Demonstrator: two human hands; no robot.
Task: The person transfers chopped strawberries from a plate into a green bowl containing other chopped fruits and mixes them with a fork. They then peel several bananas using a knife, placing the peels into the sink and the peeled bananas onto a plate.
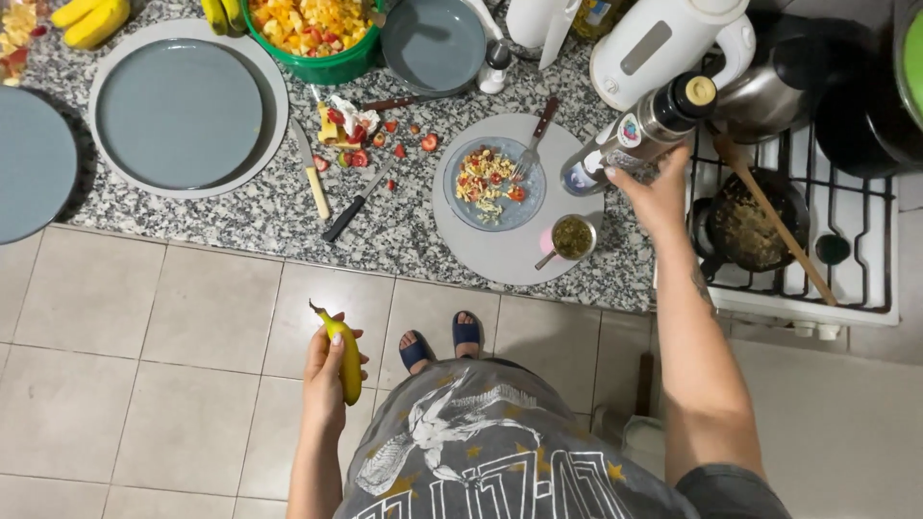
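A speckled grey granite counter (pixel 288 216) is seen along the top, met on the right by a white gas stove (pixel 846 288) with black grates. The floor (pixel 144 384) is laid with large beige tiles, evenly lit, with grey grout lines

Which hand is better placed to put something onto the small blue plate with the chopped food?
Probably the right hand: it holds the bottle over the counter, beside the small blue plate. The left hand holds a banana low over the floor, away from the counter.
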